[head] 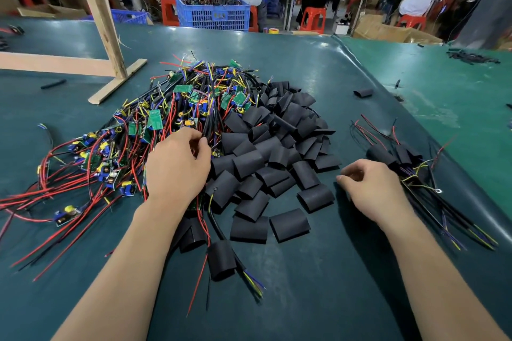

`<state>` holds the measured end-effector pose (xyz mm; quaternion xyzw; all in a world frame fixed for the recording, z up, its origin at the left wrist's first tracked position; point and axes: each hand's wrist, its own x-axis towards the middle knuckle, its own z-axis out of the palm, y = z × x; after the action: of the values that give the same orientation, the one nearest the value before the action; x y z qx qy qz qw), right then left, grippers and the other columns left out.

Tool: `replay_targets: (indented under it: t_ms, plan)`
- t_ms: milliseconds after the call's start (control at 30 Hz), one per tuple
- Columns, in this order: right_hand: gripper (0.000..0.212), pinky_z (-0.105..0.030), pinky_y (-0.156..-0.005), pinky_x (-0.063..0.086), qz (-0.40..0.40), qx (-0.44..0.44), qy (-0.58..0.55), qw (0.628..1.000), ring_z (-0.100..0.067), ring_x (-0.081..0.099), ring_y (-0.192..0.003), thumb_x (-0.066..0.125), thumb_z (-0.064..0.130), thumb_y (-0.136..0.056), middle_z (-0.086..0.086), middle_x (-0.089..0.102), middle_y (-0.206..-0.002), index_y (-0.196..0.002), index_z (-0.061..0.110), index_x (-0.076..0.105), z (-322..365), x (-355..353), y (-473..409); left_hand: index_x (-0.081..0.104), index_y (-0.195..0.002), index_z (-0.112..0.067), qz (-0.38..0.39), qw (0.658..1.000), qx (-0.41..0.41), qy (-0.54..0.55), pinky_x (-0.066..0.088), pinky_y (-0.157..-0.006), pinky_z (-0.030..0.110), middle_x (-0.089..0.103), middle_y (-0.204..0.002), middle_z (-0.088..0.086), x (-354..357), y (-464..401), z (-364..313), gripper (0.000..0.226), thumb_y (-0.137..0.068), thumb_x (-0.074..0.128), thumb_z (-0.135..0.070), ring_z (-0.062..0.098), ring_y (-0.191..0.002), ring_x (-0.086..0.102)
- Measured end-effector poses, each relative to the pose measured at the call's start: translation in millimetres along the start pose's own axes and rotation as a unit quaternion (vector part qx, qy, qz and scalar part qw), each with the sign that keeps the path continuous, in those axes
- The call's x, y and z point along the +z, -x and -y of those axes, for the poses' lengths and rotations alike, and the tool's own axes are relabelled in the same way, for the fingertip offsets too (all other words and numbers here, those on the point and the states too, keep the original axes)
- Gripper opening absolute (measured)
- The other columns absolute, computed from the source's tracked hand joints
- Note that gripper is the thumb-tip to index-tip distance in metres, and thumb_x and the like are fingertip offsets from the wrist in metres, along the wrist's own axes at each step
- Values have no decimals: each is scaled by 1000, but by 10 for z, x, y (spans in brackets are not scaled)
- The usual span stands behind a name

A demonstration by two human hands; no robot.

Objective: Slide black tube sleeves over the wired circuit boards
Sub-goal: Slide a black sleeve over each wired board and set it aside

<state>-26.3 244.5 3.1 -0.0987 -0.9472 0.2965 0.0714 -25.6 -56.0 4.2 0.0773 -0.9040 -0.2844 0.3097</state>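
Note:
A big tangle of wired circuit boards (171,111), green boards with red, black, yellow and blue wires, covers the table's left and middle. Beside it on the right lies a heap of flat black tube sleeves (277,152). My left hand (177,166) reaches into the tangle, its fingertips pinching black wires (206,130) at the pile's near edge. My right hand (371,188) hovers low over the mat with fingers loosely curled, holding nothing. A small group of sleeved boards (399,158) lies just right of it. One sleeved board (221,260) lies near the front.
The work surface is a dark green mat (318,271). A wooden frame (105,36) stands at the back left. A stray sleeve (363,92) lies at the back right. Behind the table stand a blue crate (213,12), red stools and several seated people.

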Motion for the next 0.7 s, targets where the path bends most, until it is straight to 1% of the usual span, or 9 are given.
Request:
replay_targets:
  t_ms: [133, 200, 300, 367, 400, 467, 600, 667, 700]
  plan:
    - [8, -36, -77, 50, 29, -69, 32, 997, -20, 62, -87, 66, 36, -89, 11, 66, -83, -89, 28, 68, 96, 116, 58, 64, -106, -21, -44, 999, 27, 15, 46, -69, 37, 70, -83, -1, -42, -2, -27, 15, -97, 55, -29, 29, -72, 63]
    - [7, -35, -78, 51, 39, -86, 5, 996, -18, 63, -85, 65, 34, -90, 11, 68, -84, -87, 30, 69, 118, 113, 55, 56, -104, -27, -45, 998, 22, 34, 51, -71, 42, 71, -79, -5, -79, -14, -27, 9, -99, 50, -32, 31, -71, 65]
    - [11, -27, -69, 44, 37, -101, -42, 993, -10, 62, -77, 65, 32, -91, 16, 68, -81, -81, 33, 66, 119, 52, 44, 54, -100, -33, -38, 997, -24, 67, 54, -74, 43, 69, -73, -13, -141, -78, 12, 4, -99, 51, -34, 23, -69, 66]
    - [11, -28, -71, 46, 68, -115, -34, 990, -9, 63, -80, 65, 41, -89, 16, 69, -82, -84, 32, 69, 134, 49, 68, 59, -94, -30, -51, 979, -84, 177, 56, -68, 38, 71, -73, -8, -217, -132, 12, 5, -98, 56, -30, 15, -62, 64]
    - [16, -30, -74, 49, 83, -125, -16, 989, -10, 63, -82, 65, 47, -88, 15, 69, -84, -88, 32, 71, 153, 70, 92, 60, -91, -28, -50, 954, -132, 264, 57, -61, 34, 72, -74, -3, -263, -164, 3, 7, -97, 58, -26, 13, -58, 65]
    - [24, -35, -78, 51, 100, -144, 14, 984, -13, 61, -85, 65, 53, -85, 14, 66, -85, -95, 31, 70, 211, 130, 147, 61, -90, -21, -19, 870, -236, 434, 54, -51, 24, 73, -73, 2, -359, -209, -15, 8, -97, 59, -20, 15, -55, 67]
    - [22, -35, -80, 51, 101, -174, -3, 980, -13, 59, -86, 67, 48, -86, 13, 63, -89, -98, 30, 70, 301, 214, 194, 64, -90, -8, 57, 711, -335, 615, 58, -62, 22, 72, -79, 3, -473, -269, -40, 10, -96, 56, -7, 18, -69, 72]
    - [18, -30, -76, 49, 71, -181, -15, 981, -8, 58, -81, 66, 44, -88, 15, 63, -89, -98, 29, 70, 298, 210, 189, 68, -86, -4, 55, 652, -345, 673, 57, -70, 19, 71, -82, 3, -495, -289, -56, 11, -92, 59, -2, 15, -75, 73]
    - [16, -28, -74, 47, 59, -183, -28, 981, -4, 57, -79, 65, 42, -89, 15, 64, -90, -98, 29, 71, 298, 205, 189, 70, -85, -6, 45, 641, -327, 693, 57, -72, 18, 71, -82, 1, -498, -292, -61, 13, -91, 59, -2, 14, -78, 72]
